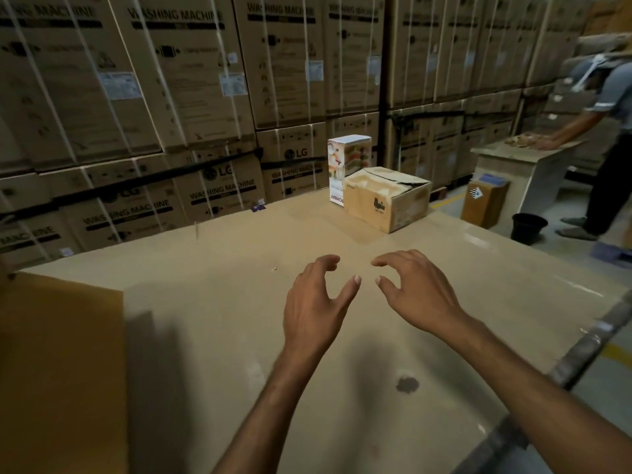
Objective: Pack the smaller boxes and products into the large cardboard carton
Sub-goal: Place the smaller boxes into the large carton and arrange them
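A small brown cardboard box with a dented, taped top sits at the far edge of the wide cardboard work surface. A tall white printed product box stands upright right behind it, touching its left side. My left hand and my right hand hover side by side over the middle of the surface, well short of both boxes. Both hands hold nothing, fingers curled and spread. A yellow-brown carton flap rises at the near left; the carton's inside is out of view.
Stacked washing machine cartons wall off the back and left. To the right, a person leans on a counter, with a small brown box and a black bucket on the floor. A metal edge runs along the surface's right side.
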### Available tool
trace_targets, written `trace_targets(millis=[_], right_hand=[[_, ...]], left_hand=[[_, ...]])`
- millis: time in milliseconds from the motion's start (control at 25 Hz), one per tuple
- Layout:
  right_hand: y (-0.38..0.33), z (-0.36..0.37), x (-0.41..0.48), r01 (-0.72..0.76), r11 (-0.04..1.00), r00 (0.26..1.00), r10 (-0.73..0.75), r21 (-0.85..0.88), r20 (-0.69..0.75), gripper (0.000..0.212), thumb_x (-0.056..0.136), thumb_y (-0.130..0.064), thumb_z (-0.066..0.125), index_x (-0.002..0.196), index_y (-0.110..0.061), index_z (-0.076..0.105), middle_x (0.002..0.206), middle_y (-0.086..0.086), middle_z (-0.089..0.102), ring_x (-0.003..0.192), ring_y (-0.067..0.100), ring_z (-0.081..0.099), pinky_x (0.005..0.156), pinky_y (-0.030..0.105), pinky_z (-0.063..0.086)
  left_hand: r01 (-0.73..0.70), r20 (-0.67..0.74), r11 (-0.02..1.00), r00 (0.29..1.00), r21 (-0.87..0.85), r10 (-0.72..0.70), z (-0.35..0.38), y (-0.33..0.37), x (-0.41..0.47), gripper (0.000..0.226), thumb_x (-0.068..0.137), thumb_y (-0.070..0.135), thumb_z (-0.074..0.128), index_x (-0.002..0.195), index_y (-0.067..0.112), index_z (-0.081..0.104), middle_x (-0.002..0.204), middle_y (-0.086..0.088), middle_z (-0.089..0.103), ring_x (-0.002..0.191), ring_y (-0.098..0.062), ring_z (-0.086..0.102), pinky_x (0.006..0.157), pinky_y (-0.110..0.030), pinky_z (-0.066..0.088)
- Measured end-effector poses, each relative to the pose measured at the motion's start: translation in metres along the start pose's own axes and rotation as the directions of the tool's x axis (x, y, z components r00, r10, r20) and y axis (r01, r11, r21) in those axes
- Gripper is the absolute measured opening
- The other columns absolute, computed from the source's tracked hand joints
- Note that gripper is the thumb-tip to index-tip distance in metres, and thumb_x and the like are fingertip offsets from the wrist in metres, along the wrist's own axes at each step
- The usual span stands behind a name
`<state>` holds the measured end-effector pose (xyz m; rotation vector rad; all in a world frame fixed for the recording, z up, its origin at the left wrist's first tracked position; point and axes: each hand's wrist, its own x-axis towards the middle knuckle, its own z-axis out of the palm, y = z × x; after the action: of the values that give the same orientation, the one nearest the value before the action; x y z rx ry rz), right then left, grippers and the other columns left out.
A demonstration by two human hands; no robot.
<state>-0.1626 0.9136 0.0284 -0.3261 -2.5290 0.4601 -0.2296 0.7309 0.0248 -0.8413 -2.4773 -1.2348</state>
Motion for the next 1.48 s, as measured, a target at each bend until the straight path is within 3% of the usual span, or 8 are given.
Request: trace_targets(millis=[280, 560, 840, 960, 1080, 1280, 1480], right_hand=[[0.144, 0.017, 0.114, 0.085, 0.993, 0.991, -0.093, 0.082, 0.098, 0.03, 0.095, -0.029, 0.068, 0.125, -0.031, 0.069, 0.128, -0.013, 0.066, 0.124, 0.012, 0.051, 0.097, 0.029, 0.042], [0.234, 0.02, 0.193, 0.068, 0.987, 0.993, -0.082, 0.147, 0.088, 0.026, 0.096, -0.031, 0.066, 0.121, -0.03, 0.07, 0.126, -0.008, 0.065, 0.123, 0.016, 0.052, 0.098, 0.031, 0.042], [0.305, 0.031, 0.245, 0.009, 0.991, 0.998, -0.018, 0.133, 0.066, 0.022, 0.099, -0.03, 0.062, 0.118, -0.025, 0.072, 0.118, -0.004, 0.069, 0.116, 0.021, 0.055, 0.09, 0.032, 0.043], [0.351, 0.047, 0.298, -0.037, 0.992, 0.998, 0.03, 0.123, 0.062, 0.029, 0.101, -0.032, 0.059, 0.125, -0.021, 0.07, 0.129, 0.003, 0.066, 0.122, 0.027, 0.055, 0.098, 0.038, 0.046], [0.395, 0.068, 0.359, -0.07, 0.994, 0.995, 0.064, 0.083, 0.074, 0.04, 0.104, -0.037, 0.054, 0.137, -0.019, 0.064, 0.144, 0.005, 0.058, 0.134, 0.029, 0.048, 0.108, 0.043, 0.04], [0.455, 0.103, 0.451, -0.094, 0.995, 0.989, 0.096, -0.021, 0.116, 0.047, 0.105, -0.046, 0.049, 0.142, -0.019, 0.06, 0.155, 0.006, 0.046, 0.143, 0.03, 0.037, 0.11, 0.049, 0.035], [0.486, 0.146, 0.507, -0.15, 0.988, 0.981, 0.152, -0.028, 0.117, 0.055, 0.105, -0.054, 0.041, 0.144, -0.018, 0.057, 0.16, 0.01, 0.039, 0.149, 0.029, 0.028, 0.116, 0.05, 0.027]], left_hand=[[0.209, -0.062, 0.973, 0.974, -0.099, -0.216, 0.139, 0.031, 0.105, 0.048, 0.092, 0.059, 0.063, 0.133, 0.034, 0.055, 0.129, 0.016, 0.063, 0.119, -0.006, 0.057, 0.09, -0.032, 0.051], [0.317, -0.036, 0.915, 0.941, -0.249, -0.336, 0.209, 0.047, 0.167, 0.037, 0.092, 0.037, 0.069, 0.127, 0.031, 0.061, 0.121, 0.016, 0.065, 0.114, -0.007, 0.06, 0.091, -0.036, 0.055], [0.361, 0.014, 0.834, 0.92, -0.418, -0.392, 0.272, 0.054, 0.232, 0.045, 0.087, 0.059, 0.071, 0.12, 0.029, 0.065, 0.113, 0.015, 0.067, 0.106, -0.006, 0.063, 0.092, -0.039, 0.057], [0.366, 0.036, 0.84, 0.922, -0.4, -0.385, 0.309, 0.058, 0.284, 0.041, 0.09, 0.046, 0.073, 0.124, 0.026, 0.063, 0.117, 0.013, 0.066, 0.108, -0.008, 0.062, 0.092, -0.036, 0.056], [0.403, 0.072, 0.826, 0.91, -0.394, -0.409, 0.354, 0.06, 0.342, 0.038, 0.091, 0.037, 0.073, 0.126, 0.027, 0.061, 0.12, 0.011, 0.062, 0.108, -0.011, 0.061, 0.091, -0.038, 0.057], [0.455, 0.087, 0.815, 0.885, -0.358, -0.457, 0.421, 0.039, 0.429, 0.056, 0.087, 0.041, 0.07, 0.14, 0.029, 0.055, 0.137, 0.003, 0.054, 0.122, -0.02, 0.057, 0.1, -0.046, 0.054], [0.52, 0.067, 0.823, 0.852, -0.23, -0.52, 0.474, 0.002, 0.485, 0.063, 0.094, 0.052, 0.062, 0.148, 0.025, 0.047, 0.158, -0.006, 0.032, 0.142, -0.028, 0.04, 0.112, -0.048, 0.043]])
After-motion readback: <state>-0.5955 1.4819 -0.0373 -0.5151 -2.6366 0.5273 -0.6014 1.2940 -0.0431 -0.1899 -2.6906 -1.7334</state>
